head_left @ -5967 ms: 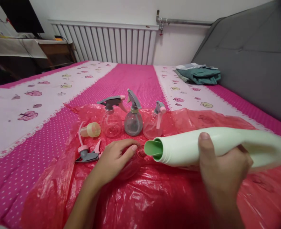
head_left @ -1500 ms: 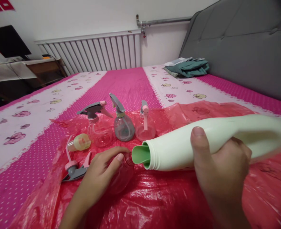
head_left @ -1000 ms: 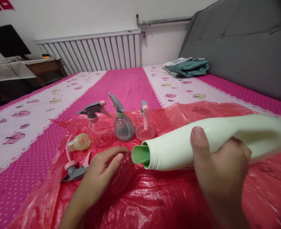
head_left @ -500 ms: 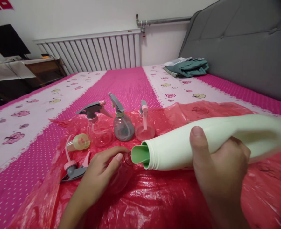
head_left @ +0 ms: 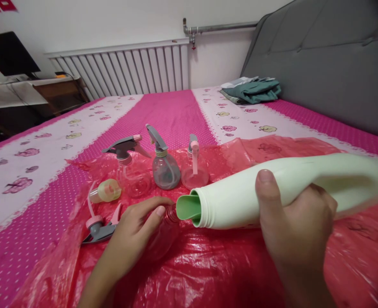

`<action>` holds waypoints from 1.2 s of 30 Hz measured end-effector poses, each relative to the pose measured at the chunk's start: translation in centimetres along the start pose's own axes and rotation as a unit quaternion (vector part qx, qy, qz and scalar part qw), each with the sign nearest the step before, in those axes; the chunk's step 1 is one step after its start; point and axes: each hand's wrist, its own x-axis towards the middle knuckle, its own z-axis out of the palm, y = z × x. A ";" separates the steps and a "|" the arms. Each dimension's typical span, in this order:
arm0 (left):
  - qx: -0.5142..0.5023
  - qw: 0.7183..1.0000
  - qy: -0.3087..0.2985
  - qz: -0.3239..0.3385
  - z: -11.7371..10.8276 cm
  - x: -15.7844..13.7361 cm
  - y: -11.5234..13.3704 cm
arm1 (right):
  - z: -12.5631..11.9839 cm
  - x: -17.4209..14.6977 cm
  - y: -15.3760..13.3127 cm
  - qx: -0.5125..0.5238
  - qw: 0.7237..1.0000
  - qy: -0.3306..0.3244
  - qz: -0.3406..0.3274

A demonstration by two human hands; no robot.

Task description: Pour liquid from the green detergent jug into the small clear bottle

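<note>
My left hand (head_left: 140,226) is wrapped round the neck of a clear spray bottle (head_left: 163,240) without its head, which leans to the right. My right hand (head_left: 298,222) grips a large pale green jug (head_left: 236,201) by its handle and holds it nearly level. The jug's green pouring spout (head_left: 187,207) meets the open mouth of the clear bottle; I cannot make out any liquid there. Left of my left hand lies a loose grey and pink spray head (head_left: 99,229) with its tube. Beside it is a yellowish measuring cap (head_left: 108,191) on its side.
Three spray bottles with heads stand behind: a clear one (head_left: 133,177), a grey one (head_left: 166,171) and a pinkish one (head_left: 195,171). Red plastic sheeting (head_left: 208,265) covers the near part of the pink bed (head_left: 169,111). Folded clothes (head_left: 253,90) lie by the grey headboard (head_left: 330,55).
</note>
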 end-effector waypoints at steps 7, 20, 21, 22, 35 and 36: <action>0.000 1.000 -0.009 -0.003 -0.1 -0.1 0.1 | 0.0 -0.1 0.4 0.022 1.000 0.009 -0.010; -0.005 1.000 -0.010 -0.001 0.0 0.1 0.2 | -0.1 -0.1 0.5 0.038 0.999 0.005 -0.011; -0.006 1.000 -0.011 0.000 0.0 0.0 0.2 | -0.1 -0.1 0.5 0.036 0.999 0.003 -0.010; -0.007 1.000 -0.012 0.001 0.0 0.0 0.2 | -0.1 -0.1 0.5 0.035 0.999 0.003 -0.010; -0.002 1.000 -0.002 0.004 -0.1 -0.1 0.0 | -0.1 -0.2 0.5 0.039 0.999 0.006 -0.015; -0.002 1.000 -0.001 0.006 -0.1 -0.1 0.0 | -0.1 -0.2 0.5 0.038 0.999 0.006 -0.015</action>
